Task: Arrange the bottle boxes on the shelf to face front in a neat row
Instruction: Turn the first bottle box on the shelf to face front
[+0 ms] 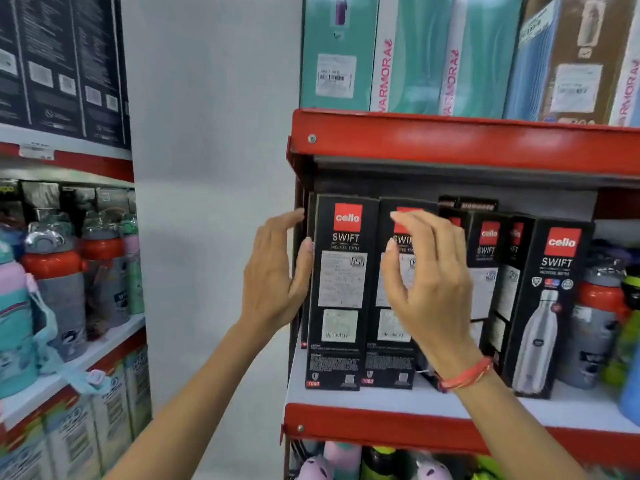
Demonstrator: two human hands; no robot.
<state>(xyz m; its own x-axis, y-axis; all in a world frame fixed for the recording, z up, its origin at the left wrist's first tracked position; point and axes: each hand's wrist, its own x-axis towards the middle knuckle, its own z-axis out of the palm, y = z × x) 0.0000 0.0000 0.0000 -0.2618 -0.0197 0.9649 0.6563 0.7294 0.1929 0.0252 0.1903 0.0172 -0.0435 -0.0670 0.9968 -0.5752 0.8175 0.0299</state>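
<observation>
Bottle boxes are standing in a row on the white shelf (346, 398) with the red front edge, and the person is working at its left end. The leftmost box (341, 292) is standing upright and square with the shelf edge. The left hand (277, 275) is lying flat and open against that box's outer left side, thumb tip touching its front corner, so the grip there is an open palm pressing, not closing on anything. The second box (391, 327) is standing touching the first on its right; the right hand (429, 285) is hanging in front of its upper half with fingers curled and spread, open, and I cannot tell whether the fingertips are touching the cardboard.

Both of these boxes are showing a printed label panel toward the aisle. Further right of the right hand, the middle boxes (491, 271) are sitting deeper and turned at an angle, overlapping each other. The far box (550, 306), with the bottle picture on it, is standing forward but slightly skewed.

To my eye the step in hand is squaring up the left pair, the left palm acting as a stop. The next move probably calls for the right hand shifting rightward, drawing the angled boxes forward and turning them flush with the pair. If the bottle picture counts as the front, the left pair would need turning too.
</observation>
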